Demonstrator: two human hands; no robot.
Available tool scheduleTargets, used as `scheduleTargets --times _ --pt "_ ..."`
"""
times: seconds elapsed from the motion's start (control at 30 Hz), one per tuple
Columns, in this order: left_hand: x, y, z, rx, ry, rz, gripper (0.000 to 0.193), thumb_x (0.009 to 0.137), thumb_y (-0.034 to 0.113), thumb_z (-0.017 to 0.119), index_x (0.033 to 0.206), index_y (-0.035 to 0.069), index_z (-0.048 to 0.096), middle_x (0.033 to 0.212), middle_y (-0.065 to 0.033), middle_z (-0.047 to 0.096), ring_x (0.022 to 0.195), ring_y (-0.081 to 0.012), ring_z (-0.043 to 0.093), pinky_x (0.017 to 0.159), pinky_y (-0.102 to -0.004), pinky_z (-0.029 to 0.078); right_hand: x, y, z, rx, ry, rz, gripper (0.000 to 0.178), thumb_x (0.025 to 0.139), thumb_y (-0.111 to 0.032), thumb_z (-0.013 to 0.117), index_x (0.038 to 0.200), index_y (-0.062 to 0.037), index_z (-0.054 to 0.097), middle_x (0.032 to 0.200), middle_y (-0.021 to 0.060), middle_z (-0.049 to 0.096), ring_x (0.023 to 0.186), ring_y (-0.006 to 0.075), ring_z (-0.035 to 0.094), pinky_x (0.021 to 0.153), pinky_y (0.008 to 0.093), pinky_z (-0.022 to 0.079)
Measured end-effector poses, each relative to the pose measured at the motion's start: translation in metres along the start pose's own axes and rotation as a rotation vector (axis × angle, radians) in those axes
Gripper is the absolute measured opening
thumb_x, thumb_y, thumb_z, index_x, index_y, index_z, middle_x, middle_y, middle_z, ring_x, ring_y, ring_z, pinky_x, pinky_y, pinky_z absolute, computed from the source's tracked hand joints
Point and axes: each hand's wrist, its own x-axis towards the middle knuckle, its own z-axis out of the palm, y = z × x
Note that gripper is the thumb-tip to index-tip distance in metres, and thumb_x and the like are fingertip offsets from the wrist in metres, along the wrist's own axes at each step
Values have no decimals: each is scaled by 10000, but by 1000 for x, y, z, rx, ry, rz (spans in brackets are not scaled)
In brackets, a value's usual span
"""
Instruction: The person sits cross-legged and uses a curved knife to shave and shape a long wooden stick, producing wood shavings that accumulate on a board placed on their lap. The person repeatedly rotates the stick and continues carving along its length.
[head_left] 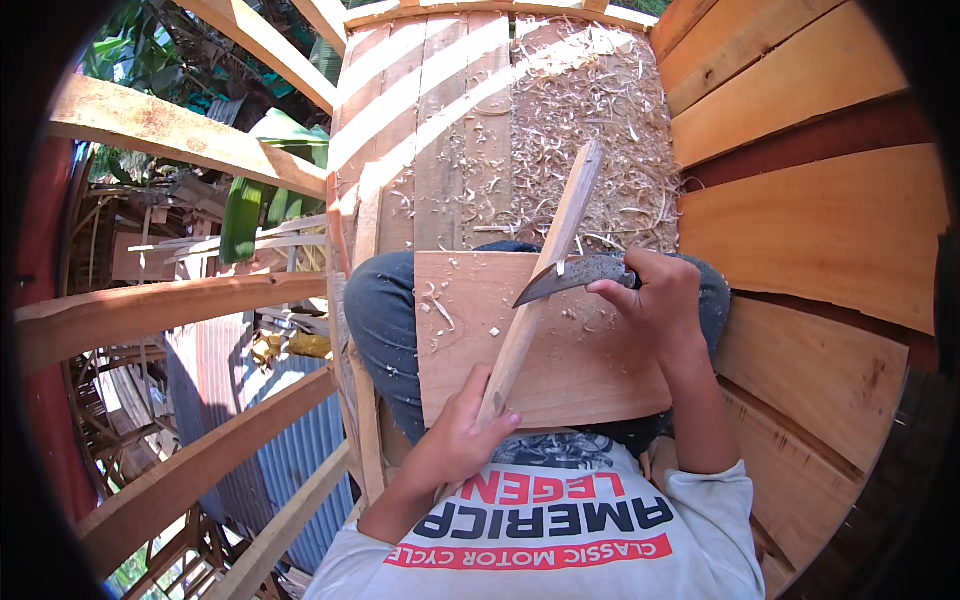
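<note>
My left hand [467, 424] is closed round the near end of a long squared wooden stick [565, 219], which slants up and away to the right. In my right hand [656, 296] is a curved knife [577, 275] with a dark, worn blade, its handle mostly hidden by my fingers. The blade lies across the stick near its middle, its tip pointing left. A pale curl of wood stands at the blade's upper edge. Beneath the stick a flat wooden board [455, 372] rests across my lap, with a few shavings scattered on it.
Curled wood shavings [620, 140] cover much of the plank floor [436, 150] ahead. A wall of wooden boards [810, 235] rises on the right. On the left, wooden rails [180, 310] edge the platform, with corrugated metal sheets [305, 490] and leafy plants [240, 215] beyond.
</note>
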Motion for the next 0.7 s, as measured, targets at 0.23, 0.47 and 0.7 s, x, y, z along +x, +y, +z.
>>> scheduleTargets --times 0.23,0.47,0.7 --pt "0 -7 -1 68 10 90 450 882 144 595 1248 -16 388 827 -116 562 778 -165 545 718 -318 449 12 12 3 -33 71 33 649 716 -679 653 587 -50 553 517 116 519 487 302 556 462 376 427" --pt "0 -4 -1 38 8 50 438 875 159 591 1227 -12 395 852 -113 538 805 -167 526 740 -315 435 23 17 8 24 110 80 668 727 -685 640 592 -37 558 521 140 532 506 327 570 471 392 434" --pt "1 -11 1 89 15 93 476 879 166 605 1257 -12 377 918 -185 565 873 -237 566 813 -348 444 37 33 11 24 163 188 730 797 -717 553 558 -29 504 496 133 483 458 298 502 476 379 418"
